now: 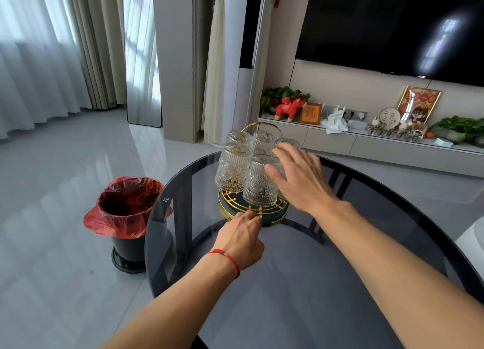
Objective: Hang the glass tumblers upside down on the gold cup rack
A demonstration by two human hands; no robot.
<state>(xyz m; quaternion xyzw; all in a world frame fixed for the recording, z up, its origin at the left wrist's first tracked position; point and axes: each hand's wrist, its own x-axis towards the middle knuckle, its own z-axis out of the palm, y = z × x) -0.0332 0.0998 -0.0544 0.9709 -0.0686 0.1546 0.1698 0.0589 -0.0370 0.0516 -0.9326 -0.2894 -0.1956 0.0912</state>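
**Rack nearly full, hands settling the last tumbler**

The right hand's fingers (272, 171) are spreading loosely, the thumb tip touching the side of the nearest glass tumbler (259, 183) while the other fingers are reaching over toward a tumbler (289, 142) mostly hidden behind the hand; nothing is being clamped. The right hand (301, 178) is hovering just beside the rack's right side. The left hand's fingers (248, 216) are curling narrowly and pressing on the front rim of the gold cup rack (227, 212), seemingly steadying its base. The left hand (241, 238) is wearing a red string bracelet (227, 258) at the wrist.

Five tumblers are showing on the rack, all upside down with rims toward the gold wire base, clustered around the ring handle (262, 128). No loose tumbler is lying on the dark glass bench (314, 283), so the hanging is looking essentially finished; what is remaining, by my judgement, is only a last nudge or release. Whether a further peg is standing free behind the hand cannot be told.

As for writing: a small round mark (166, 199) is sitting near the bench's left edge, too small to read. A framed red character (311, 113) on the far shelf and lettering on a round plate (389, 118) are too small to make out.
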